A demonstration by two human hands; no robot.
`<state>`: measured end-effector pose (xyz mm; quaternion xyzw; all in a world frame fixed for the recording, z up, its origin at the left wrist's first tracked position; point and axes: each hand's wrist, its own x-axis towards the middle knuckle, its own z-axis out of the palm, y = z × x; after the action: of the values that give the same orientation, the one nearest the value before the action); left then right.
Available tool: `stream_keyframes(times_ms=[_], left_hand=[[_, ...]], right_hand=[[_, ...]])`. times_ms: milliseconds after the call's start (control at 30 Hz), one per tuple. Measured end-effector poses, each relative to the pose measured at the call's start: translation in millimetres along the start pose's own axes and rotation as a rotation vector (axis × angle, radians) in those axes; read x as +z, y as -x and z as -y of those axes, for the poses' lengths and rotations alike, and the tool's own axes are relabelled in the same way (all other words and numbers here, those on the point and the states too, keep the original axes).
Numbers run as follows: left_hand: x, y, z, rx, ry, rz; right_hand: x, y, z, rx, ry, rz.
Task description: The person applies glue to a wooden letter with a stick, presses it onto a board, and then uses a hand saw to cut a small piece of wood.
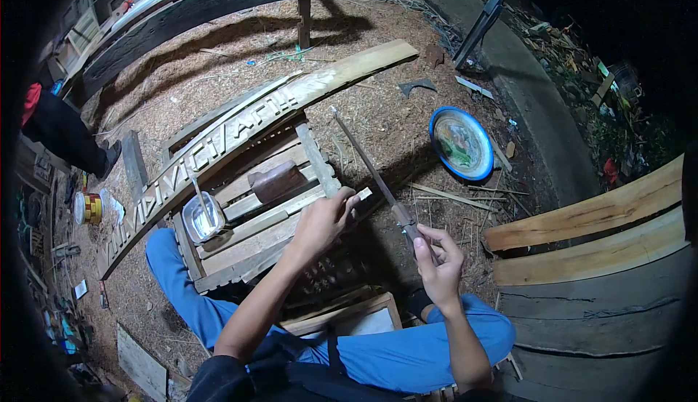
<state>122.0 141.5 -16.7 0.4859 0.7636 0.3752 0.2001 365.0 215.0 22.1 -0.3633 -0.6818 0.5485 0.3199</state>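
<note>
In my right hand point(438, 264), closed fingers grip the handle end of a long, slim, brown sword-like piece point(367, 166). It slants up and away to the left, with a pale tip. A small fitting shows near its handle. My left hand point(323, 220) is closed, and a small pale piece point(364, 194) sticks out by its fingertips; what kind it is I cannot make out. The left hand is over the edge of a slatted wooden stand point(254, 235). On that stand lie a brown curved piece point(276, 182) and a clear plastic tub point(203, 216) with a brush-like stick.
A long curved board point(349, 67) with raised letters lies across the stand's far side. A blue-rimmed round tray point(487, 173) rests on the shavings-covered ground. Planks point(582, 256) are at the right, a bench point(196, 9) behind. Another person's leg point(62, 133) shows at left.
</note>
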Motion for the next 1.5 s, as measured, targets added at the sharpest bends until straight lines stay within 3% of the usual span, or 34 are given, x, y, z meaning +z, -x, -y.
stream_keyframes(times_ms=[167,233,433,700,1167,1500], left_hand=[[-1,-2,5,0.066,-0.013,-0.005],[1,-3,11,0.103,-0.031,-0.004],[-2,-1,13,0.16,-0.043,-0.018],[4,-4,33,0.392,-0.207,-0.171],[14,-2,37,0.29,-0.167,-0.187],[19,2,24,0.226,-0.108,-0.243]], right_hand=[[8,2,-6,-0.07,0.022,0.026],[9,4,-5,0.029,0.002,0.046],[16,5,-15,0.032,-0.018,0.029],[21,3,-17,0.056,0.003,0.054],[27,2,-10,0.128,-0.064,0.073],[34,4,-24,0.036,-0.007,0.054]])
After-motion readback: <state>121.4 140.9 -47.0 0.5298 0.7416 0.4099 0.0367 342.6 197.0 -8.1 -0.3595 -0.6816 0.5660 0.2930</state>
